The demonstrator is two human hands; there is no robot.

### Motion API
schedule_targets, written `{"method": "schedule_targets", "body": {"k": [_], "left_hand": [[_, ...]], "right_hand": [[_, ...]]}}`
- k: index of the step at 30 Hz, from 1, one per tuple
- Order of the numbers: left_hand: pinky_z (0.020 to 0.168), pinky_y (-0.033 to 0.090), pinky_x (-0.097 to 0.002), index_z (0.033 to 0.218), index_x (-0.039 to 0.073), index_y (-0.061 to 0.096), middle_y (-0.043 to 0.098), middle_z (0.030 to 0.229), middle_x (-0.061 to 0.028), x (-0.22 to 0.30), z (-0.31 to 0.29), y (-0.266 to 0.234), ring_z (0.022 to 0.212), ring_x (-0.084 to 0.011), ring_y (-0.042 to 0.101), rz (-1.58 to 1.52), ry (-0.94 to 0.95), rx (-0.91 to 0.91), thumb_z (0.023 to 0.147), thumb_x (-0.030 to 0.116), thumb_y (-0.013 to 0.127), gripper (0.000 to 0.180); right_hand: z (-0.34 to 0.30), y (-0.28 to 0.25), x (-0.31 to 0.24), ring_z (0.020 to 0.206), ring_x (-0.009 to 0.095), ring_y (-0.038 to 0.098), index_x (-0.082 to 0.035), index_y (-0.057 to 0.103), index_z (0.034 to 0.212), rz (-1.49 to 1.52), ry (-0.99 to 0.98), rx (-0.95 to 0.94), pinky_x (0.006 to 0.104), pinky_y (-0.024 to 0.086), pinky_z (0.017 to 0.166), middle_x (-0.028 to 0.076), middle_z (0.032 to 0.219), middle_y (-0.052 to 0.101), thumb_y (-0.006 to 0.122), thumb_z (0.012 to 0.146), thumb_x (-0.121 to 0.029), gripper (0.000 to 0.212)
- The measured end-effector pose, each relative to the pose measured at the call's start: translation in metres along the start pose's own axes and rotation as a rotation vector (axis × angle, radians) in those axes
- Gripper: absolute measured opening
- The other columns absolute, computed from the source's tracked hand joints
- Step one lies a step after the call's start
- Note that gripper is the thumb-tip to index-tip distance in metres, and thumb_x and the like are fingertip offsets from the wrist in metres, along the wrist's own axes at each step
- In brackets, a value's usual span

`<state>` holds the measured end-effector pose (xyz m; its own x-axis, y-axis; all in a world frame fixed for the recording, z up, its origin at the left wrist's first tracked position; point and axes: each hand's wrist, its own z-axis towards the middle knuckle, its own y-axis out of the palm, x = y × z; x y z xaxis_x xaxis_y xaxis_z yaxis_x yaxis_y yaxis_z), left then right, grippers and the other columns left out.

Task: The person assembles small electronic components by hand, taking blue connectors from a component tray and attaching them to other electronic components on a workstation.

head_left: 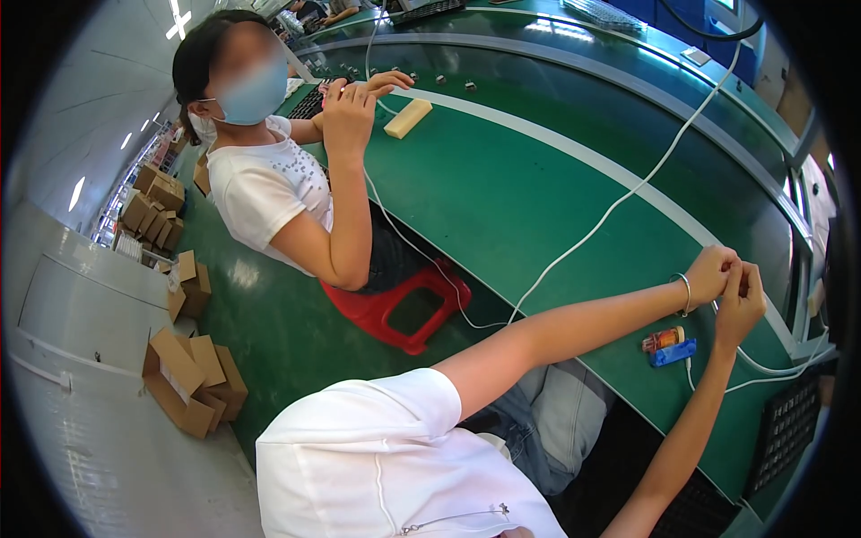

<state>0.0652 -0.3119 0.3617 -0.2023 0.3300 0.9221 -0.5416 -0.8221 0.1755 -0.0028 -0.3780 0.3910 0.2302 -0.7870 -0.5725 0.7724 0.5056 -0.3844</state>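
My left hand (711, 274) and my right hand (741, 300) meet over the right part of the green table (538, 233). Both have their fingers pinched together, tip to tip. Whatever lies between them is too small or too hidden to make out. A bracelet circles my left wrist. Below my hands, on the tabletop, a small orange translucent object (663, 339) lies beside a blue-wrapped piece (673, 352) with a white cable at its end. Neither hand touches these two.
A co-worker (269, 179) in a mask sits at the left on a red stool (395, 314), hands raised near a pale yellow block (408, 118). A white cable (619, 202) crosses the table. A black tray (782, 435) is at right; cardboard boxes (188, 381) stand on the floor.
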Motion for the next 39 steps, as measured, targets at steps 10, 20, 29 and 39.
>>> {"method": "schedule_targets", "body": {"k": [10, 20, 29, 39], "left_hand": [[0.058, 0.049, -0.0276, 0.077, -0.002, 0.066, 0.065, 0.071, -0.0080, 0.000, -0.001, -0.001, 0.066, -0.0114, 0.061, 0.020, 0.010, 0.006, 0.084, 0.004, 0.064, 0.010], [0.057, 0.049, -0.0271, 0.077, -0.002, 0.065, 0.065, 0.071, -0.0076, -0.001, 0.000, 0.000, 0.065, -0.0113, 0.061, 0.035, 0.017, 0.000, 0.085, 0.005, 0.064, 0.011], [0.057, 0.050, -0.0267, 0.077, -0.002, 0.065, 0.065, 0.071, -0.0067, -0.008, 0.000, 0.003, 0.066, -0.0110, 0.061, 0.042, 0.044, 0.002, 0.084, 0.003, 0.064, 0.008], [0.059, 0.051, -0.0267, 0.080, -0.003, 0.066, 0.067, 0.072, -0.0077, -0.013, 0.002, 0.002, 0.067, -0.0110, 0.062, 0.084, 0.086, -0.017, 0.084, 0.003, 0.065, 0.007]], "right_hand": [[0.000, -0.001, -0.001, 0.060, 0.011, 0.052, 0.000, 0.062, 0.084, -0.004, 0.034, -0.032, 0.0271, 0.042, 0.057, 0.005, 0.067, 0.058, 0.063, 0.096, -0.015, 0.019], [0.000, -0.001, 0.000, 0.060, 0.011, 0.051, 0.000, 0.061, 0.084, 0.007, 0.030, -0.017, 0.0268, 0.042, 0.056, 0.005, 0.066, 0.057, 0.063, 0.096, -0.015, 0.019], [-0.001, -0.001, 0.003, 0.061, 0.008, 0.050, 0.001, 0.062, 0.084, -0.005, 0.013, -0.026, 0.0253, 0.039, 0.055, 0.004, 0.066, 0.056, 0.061, 0.097, -0.014, 0.019], [-0.001, -0.001, 0.000, 0.061, 0.008, 0.051, 0.001, 0.062, 0.085, -0.004, 0.006, -0.022, 0.0250, 0.040, 0.055, 0.004, 0.066, 0.057, 0.062, 0.097, -0.014, 0.020]]}}
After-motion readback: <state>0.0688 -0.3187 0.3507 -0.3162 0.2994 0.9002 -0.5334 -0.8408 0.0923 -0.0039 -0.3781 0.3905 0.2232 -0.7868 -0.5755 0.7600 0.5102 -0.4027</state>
